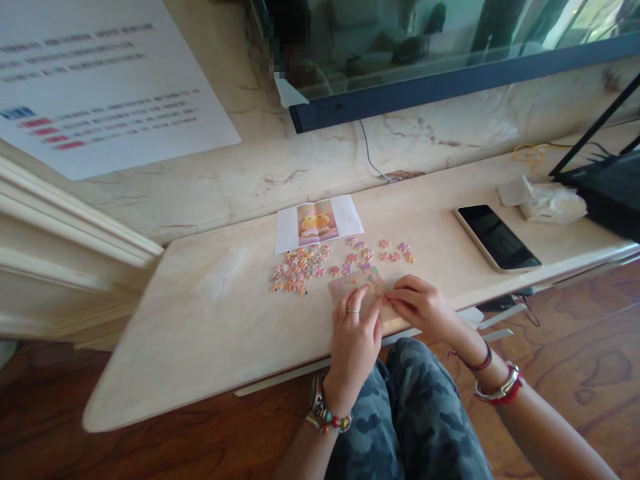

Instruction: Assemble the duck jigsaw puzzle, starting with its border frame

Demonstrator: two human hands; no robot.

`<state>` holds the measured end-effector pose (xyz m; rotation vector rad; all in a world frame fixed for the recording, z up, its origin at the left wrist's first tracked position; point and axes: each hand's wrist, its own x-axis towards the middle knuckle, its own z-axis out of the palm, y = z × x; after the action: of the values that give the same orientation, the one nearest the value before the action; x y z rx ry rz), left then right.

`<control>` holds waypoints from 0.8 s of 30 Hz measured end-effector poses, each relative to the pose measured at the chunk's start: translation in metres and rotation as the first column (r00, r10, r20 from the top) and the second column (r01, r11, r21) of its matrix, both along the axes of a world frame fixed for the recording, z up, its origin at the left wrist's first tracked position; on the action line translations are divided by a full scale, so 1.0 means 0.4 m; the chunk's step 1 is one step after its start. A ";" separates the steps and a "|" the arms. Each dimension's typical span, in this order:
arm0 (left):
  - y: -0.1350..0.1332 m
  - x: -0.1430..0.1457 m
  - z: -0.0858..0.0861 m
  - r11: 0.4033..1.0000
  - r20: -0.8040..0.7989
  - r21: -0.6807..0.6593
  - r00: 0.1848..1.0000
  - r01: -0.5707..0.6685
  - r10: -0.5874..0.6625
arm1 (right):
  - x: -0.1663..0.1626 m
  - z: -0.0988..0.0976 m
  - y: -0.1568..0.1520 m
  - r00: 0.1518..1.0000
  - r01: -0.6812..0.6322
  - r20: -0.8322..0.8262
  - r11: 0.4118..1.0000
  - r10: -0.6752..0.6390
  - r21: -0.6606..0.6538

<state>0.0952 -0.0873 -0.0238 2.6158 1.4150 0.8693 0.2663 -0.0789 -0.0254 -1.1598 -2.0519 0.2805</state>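
Beneath a television (pixel 425 89), a pale tabletop (pixel 200 340) runs along the wall. The person's left hand (pixel 356 327) rests, fingers spread, on a small board (pixel 341 287), hiding its near side from me. The right hand's (pixel 425 307) fingers meet at its right edge; what they pinch, I can't tell. A heap of puzzle pieces (pixel 300 270) lies just left, loose pieces (pixel 395 257) beyond, a picture sheet (pixel 287 230) behind. Farther right sit a phone (pixel 497 237) and tissue pack (pixel 555 203).
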 end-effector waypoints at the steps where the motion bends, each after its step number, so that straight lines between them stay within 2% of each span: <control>1: 0.000 0.000 -0.001 1.000 -0.003 0.004 1.000 -0.003 0.003 | -0.001 0.000 -0.002 0.999 0.013 -0.031 1.000 -0.013 -0.010; 8: 0.000 0.000 -0.005 0.999 -0.008 0.027 1.000 -0.029 0.029 | 0.025 0.003 0.004 0.946 0.122 -0.282 0.981 -0.162 -0.152; 10: 0.001 0.000 -0.006 0.999 0.001 0.030 0.999 -0.033 0.033 | 0.049 0.007 0.025 0.926 0.142 -0.326 0.976 -0.189 -0.163; 12: 0.002 -0.001 -0.007 0.999 0.006 0.031 0.999 -0.034 0.034 | 0.080 0.011 0.055 0.902 0.220 -0.346 0.965 -0.258 -0.144; 15: 0.004 -0.001 -0.008 0.998 0.006 0.046 0.999 -0.032 0.032 | 0.122 0.013 0.100 0.875 0.371 -0.301 0.925 -0.379 -0.088; 17: 0.006 -0.001 -0.009 0.997 0.006 0.064 0.999 -0.032 0.032 | 0.138 0.011 0.120 0.882 0.408 -0.226 0.910 -0.413 -0.068; 20: 0.007 -0.001 -0.009 0.996 0.004 0.076 0.999 -0.037 0.037 | 0.140 0.006 0.131 0.917 0.382 -0.107 0.923 -0.385 -0.054; 24: 0.006 -0.001 -0.010 0.996 0.006 0.078 0.999 -0.037 0.037 | 0.134 0.002 0.126 0.947 0.320 -0.035 0.947 -0.320 -0.024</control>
<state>0.0948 -0.0849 -0.0277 2.6500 1.4620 0.9528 0.3199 -0.0286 -0.0245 -1.4636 -1.7947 0.1607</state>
